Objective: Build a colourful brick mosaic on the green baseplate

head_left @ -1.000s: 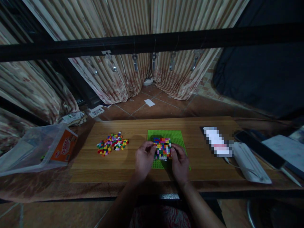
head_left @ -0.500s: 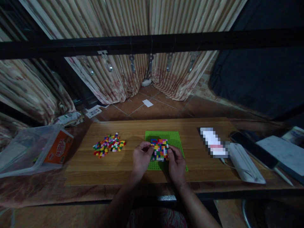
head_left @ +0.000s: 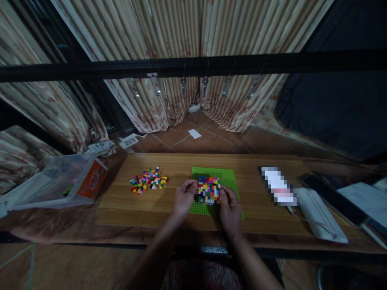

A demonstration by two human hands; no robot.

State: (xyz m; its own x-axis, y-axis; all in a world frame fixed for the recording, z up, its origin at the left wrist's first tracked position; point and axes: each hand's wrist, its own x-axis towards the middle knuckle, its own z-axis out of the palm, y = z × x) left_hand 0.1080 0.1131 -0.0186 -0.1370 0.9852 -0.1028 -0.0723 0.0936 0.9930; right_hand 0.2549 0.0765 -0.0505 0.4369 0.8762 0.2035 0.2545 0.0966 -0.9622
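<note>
A rectangular block of small multicoloured building bricks (head_left: 209, 189) is over the green studded baseplate (head_left: 228, 174). Whether it is raised or resting there I cannot tell. My left hand (head_left: 184, 199) is closed, its thumb and fingers pinching at the block's left edge. On the opposite side, my right hand (head_left: 231, 207) grips the right edge between thumb and curled fingers. Off to the left, a pile of loose coloured bricks (head_left: 148, 180) lies spread on the wooden board (head_left: 172, 165).
A clear plastic bin (head_left: 65, 181) with an orange label stands left of the board. On the right lie a phone with a blurred screen (head_left: 278, 185), a white power strip (head_left: 322, 215) with a cable, a dark device (head_left: 335, 199) and papers (head_left: 359, 197).
My view has swung slightly left, so everything sits further right in the picture. Both hands stay at the block's sides; the left thumb has drawn back a little from its face.
</note>
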